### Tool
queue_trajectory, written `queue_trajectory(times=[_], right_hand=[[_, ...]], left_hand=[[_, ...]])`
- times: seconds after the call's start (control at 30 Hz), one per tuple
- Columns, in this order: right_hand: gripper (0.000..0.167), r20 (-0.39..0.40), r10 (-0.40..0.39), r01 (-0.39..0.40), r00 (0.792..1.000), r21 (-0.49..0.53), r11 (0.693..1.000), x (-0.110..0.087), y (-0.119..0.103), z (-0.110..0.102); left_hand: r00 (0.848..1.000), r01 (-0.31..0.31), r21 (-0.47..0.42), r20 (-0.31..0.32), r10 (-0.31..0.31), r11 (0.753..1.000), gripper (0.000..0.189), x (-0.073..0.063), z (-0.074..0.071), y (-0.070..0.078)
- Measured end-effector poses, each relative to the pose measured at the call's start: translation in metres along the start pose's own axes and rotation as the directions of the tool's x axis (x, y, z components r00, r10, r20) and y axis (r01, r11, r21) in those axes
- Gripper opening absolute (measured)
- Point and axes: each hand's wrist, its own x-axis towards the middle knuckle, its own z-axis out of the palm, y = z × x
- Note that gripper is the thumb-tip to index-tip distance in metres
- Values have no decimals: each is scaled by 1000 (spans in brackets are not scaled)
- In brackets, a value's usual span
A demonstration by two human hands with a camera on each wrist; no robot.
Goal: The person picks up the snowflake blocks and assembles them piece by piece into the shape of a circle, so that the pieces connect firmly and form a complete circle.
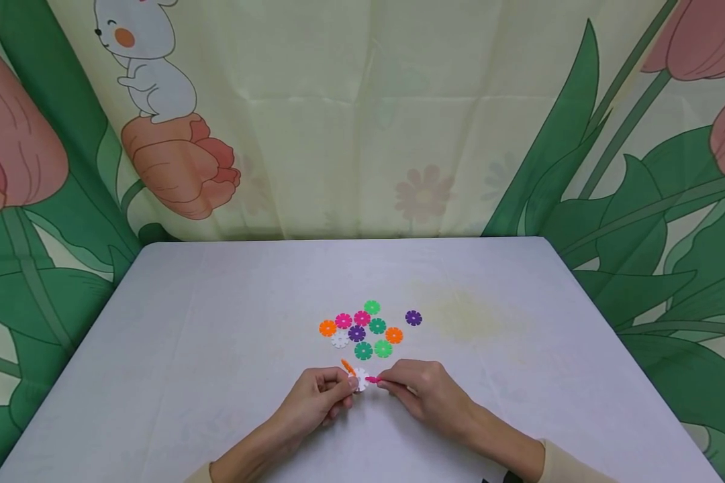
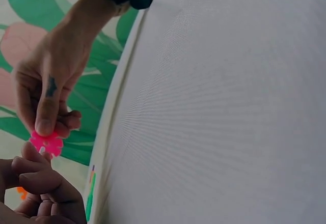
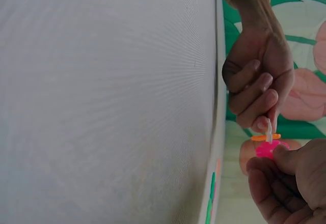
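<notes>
Between thumb and fingers, my left hand [image 1: 321, 397] pinches a white notched flower disc [image 1: 360, 381]. An orange disc [image 1: 347, 367], seen edge-on, stands at the upper left rim of the white one. From the other side my right hand [image 1: 427, 394] pinches a pink disc [image 1: 372, 380] held against the white disc's right rim. The right wrist view shows the pink disc [image 3: 265, 149] facing the camera, with the thin edge of the white disc [image 3: 269, 131] meeting it. Whether the two are slotted together I cannot tell. Left fingers hide part of the white disc.
Just beyond the hands, a loose group of flower discs lies flat on the white-covered table [image 1: 217, 335]: orange [image 1: 327, 328], pink [image 1: 344, 321], white [image 1: 340, 339], green [image 1: 383, 349] and purple ones. One purple disc [image 1: 413, 318] lies apart on the right. A printed curtain [image 1: 338, 134] hangs behind.
</notes>
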Motion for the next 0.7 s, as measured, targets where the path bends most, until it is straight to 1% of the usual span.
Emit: queue_trajectory(times=[0.17, 0.27, 0.37, 0.57, 0.63, 0.7], right_hand=[[25, -23, -30, 30, 999, -1, 1000, 0, 0, 1], [27, -39, -61, 61, 997, 1, 998, 0, 2, 2], [26, -48, -71, 71, 996, -6, 997, 0, 2, 4], [22, -42, 25, -25, 999, -20, 999, 1, 1, 5], [21, -65, 25, -26, 998, -14, 1000, 2, 0, 7], [22, -100, 5, -6, 995, -8, 1000, 4, -1, 8]], left_hand=[[999, -8, 10, 46, 8, 1000, 38, -2, -2, -1], [999, -11, 25, 46, 10, 1000, 40, -3, -1, -3], [1000, -8, 27, 25, 7, 1000, 39, -4, 1, -2], [1000, 23, 24, -18, -22, 999, 38, -1, 1, 1], [999, 29, 12, -34, -28, 1000, 37, 0, 2, 2], [998, 31, -1, -52, -31, 1000, 38, 1, 3, 3]])
